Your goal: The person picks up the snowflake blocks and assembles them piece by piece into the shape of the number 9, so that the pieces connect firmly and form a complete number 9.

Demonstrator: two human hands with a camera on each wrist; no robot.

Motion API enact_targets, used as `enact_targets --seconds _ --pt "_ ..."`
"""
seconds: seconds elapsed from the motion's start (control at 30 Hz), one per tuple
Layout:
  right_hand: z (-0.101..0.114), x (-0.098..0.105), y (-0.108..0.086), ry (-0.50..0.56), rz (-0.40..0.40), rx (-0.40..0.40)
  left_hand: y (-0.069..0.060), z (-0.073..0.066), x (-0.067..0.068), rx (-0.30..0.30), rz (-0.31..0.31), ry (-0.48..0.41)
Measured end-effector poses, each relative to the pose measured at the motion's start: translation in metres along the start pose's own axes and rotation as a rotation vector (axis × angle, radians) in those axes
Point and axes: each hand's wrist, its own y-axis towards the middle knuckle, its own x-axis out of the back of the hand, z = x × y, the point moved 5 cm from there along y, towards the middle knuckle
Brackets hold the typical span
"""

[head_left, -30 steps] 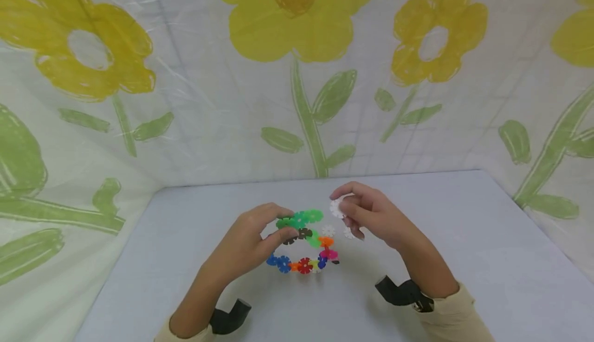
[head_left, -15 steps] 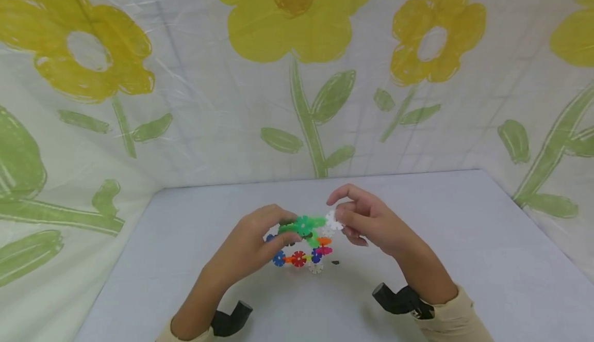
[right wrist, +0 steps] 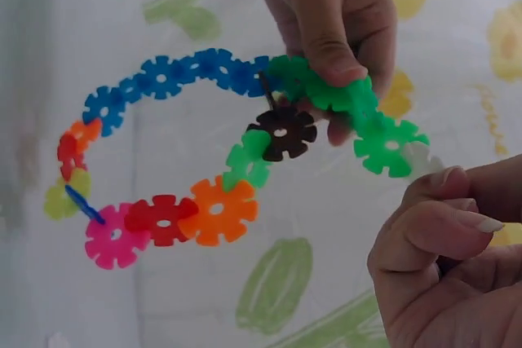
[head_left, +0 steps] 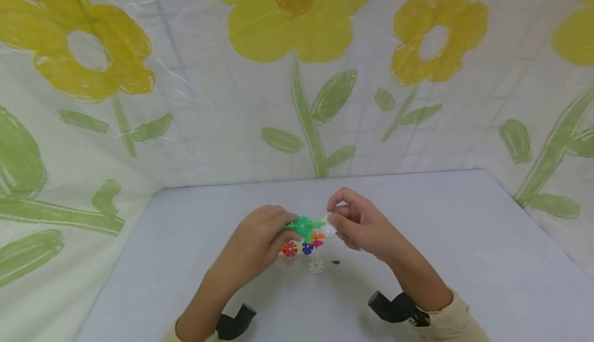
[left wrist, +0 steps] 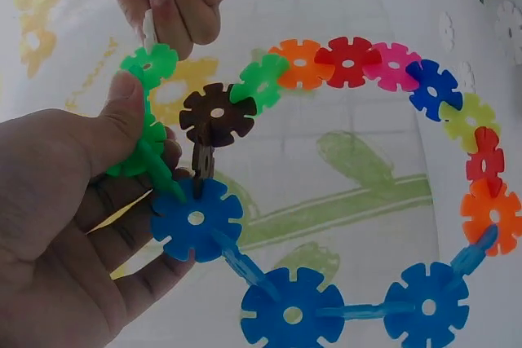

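My left hand [head_left: 262,233] pinches a short row of green snowflake discs [left wrist: 151,148] between thumb and fingers. That row branches off a big loop of linked snowflake discs [right wrist: 204,193], coloured blue, orange, red, yellow, pink, green and brown, which hangs above the table. My right hand [head_left: 366,226] pinches a white snowflake disc [right wrist: 422,158] at its rim. This disc meets the outermost green disc [right wrist: 391,160] edge to edge; how deep their slots engage cannot be seen. In the head view, the left hand hides much of the loop.
On the white table [head_left: 417,259] lie a loose white snowflake disc [head_left: 316,270] and a small dark piece [head_left: 336,262]. More white discs [left wrist: 510,26] show at the right edge of the left wrist view. A flower-printed curtain [head_left: 209,125] stands behind the table.
The white disc in my right hand has moved down and left to the green row's end. My left hand has turned the loop, which now shows less from above and uncovers a white disc below.
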Motion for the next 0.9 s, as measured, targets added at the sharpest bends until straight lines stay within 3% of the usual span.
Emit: enact_targets --seconds 0.13,0.23,0.43,0.53,0.6,0.7,0.8,0.9 --pt "-0.003 -0.008 0.006 -0.006 -0.017 0.024 -0.002 0.008 0.000 0.054 0.044 -0.004" --pt "-0.003 -0.016 0.008 -0.015 0.003 0.031 -0.003 0.011 -0.001 0.041 0.068 -0.046" --pt "-0.004 -0.021 0.009 0.051 0.037 0.032 0.000 0.005 0.000 -0.037 0.011 -0.238" --pt "-0.005 -0.017 0.011 0.021 0.022 0.071 0.000 0.006 0.001 -0.028 -0.017 -0.267" --pt "-0.012 -0.011 0.013 -0.096 -0.011 0.067 -0.001 0.009 0.004 -0.017 -0.037 -0.262" --pt "-0.035 -0.005 0.017 -0.422 -0.008 -0.048 -0.003 0.013 0.008 -0.009 -0.063 -0.259" --pt "-0.068 -0.007 0.018 -0.718 0.142 -0.215 -0.004 0.015 0.011 -0.009 -0.066 -0.283" --pt "-0.095 -0.015 0.015 -0.806 0.283 -0.358 -0.004 0.015 0.010 -0.002 -0.029 -0.311"
